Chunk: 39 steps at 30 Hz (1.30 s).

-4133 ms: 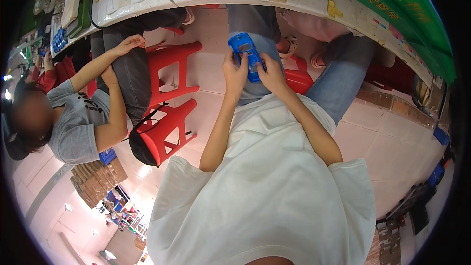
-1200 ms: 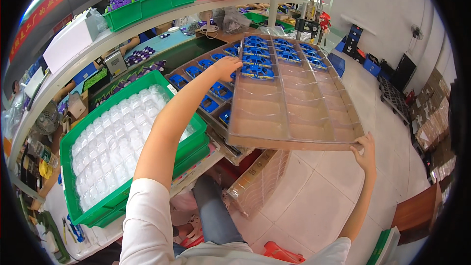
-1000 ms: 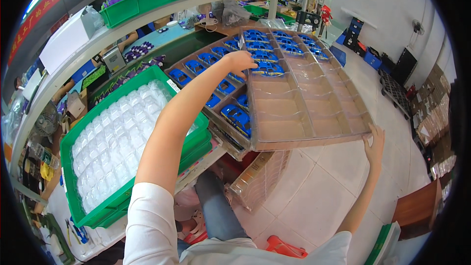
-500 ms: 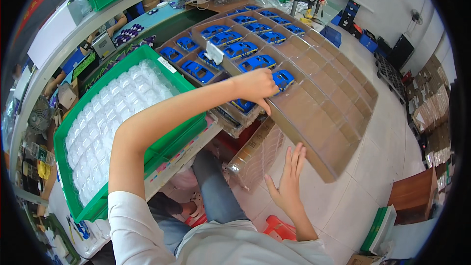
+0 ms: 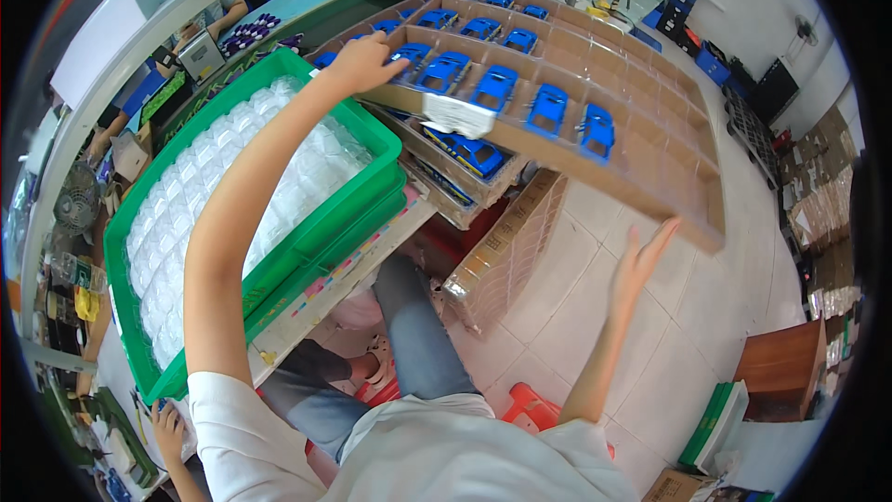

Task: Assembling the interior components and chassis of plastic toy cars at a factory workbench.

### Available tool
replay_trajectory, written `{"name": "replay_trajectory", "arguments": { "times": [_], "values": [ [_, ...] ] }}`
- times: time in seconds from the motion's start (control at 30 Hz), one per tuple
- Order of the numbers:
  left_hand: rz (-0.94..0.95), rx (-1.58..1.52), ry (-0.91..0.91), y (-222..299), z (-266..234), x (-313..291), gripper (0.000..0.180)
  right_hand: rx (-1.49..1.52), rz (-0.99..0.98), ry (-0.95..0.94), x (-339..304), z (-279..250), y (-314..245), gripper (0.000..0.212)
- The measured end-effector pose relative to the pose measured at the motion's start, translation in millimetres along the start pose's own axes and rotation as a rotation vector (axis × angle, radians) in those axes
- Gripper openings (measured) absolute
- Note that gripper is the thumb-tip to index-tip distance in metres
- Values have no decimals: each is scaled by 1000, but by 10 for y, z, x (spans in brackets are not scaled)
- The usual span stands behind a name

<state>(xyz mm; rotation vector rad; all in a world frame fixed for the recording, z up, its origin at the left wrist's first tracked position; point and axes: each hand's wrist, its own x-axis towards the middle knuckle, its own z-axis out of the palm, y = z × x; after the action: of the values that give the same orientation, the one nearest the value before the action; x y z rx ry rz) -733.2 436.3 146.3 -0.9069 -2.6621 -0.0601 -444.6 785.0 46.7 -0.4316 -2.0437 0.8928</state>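
A brown cardboard divider tray (image 5: pixel 641 191) with clear plastic compartments is tilted in front of me, above other stacked trays. Several blue toy cars (image 5: pixel 548 110) sit in its left and far compartments; those at the right show bare board. My left hand (image 5: pixel 360 63) reaches across, fingers closed over the tray's left corner next to a car. My right hand (image 5: pixel 641 258) has its fingers stretched out, its tips at the tray's near right edge. A white tag or tape (image 5: pixel 459 116) is on the near wall. Beneath lies another tray (image 5: pixel 446 165) of blue cars.
A green crate (image 5: pixel 376 135) of clear plastic blister shells stands on the bench to my left. A wrapped carton (image 5: pixel 506 251) stands below the trays on the tiled floor. A red stool (image 5: pixel 534 407) is beside me. Another person's hand (image 5: pixel 168 429) shows at the lower left.
The tray has turned, its near side swinging up and to the right. My left hand has moved left and farther away with its corner; my right hand has moved up and right.
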Motion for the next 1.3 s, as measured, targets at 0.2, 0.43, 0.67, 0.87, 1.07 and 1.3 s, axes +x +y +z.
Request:
{"name": "replay_trajectory", "arguments": {
  "times": [0.2,0.43,0.67,0.87,1.07,1.3],
  "values": [
    [412,-160,163,364,55,-19,56,235,349,-129,888,284,676,68],
    [501,-320,-9,611,-184,-335,45,451,220,-261,417,827,-362,77],
    [586,-460,194,1781,-55,-761,35,532,344,-294,1212,814,-93,67],
    [448,-504,86,2369,-146,-872,24,373,164,-410,1525,866,-113,65],
    [631,-242,311,2028,-509,-1493,47,-115,-600,-347,1035,833,-774,39],
    [137,-426,207,1471,-1049,-2287,30,13,-665,-771,844,775,-999,28]
  ]
}}
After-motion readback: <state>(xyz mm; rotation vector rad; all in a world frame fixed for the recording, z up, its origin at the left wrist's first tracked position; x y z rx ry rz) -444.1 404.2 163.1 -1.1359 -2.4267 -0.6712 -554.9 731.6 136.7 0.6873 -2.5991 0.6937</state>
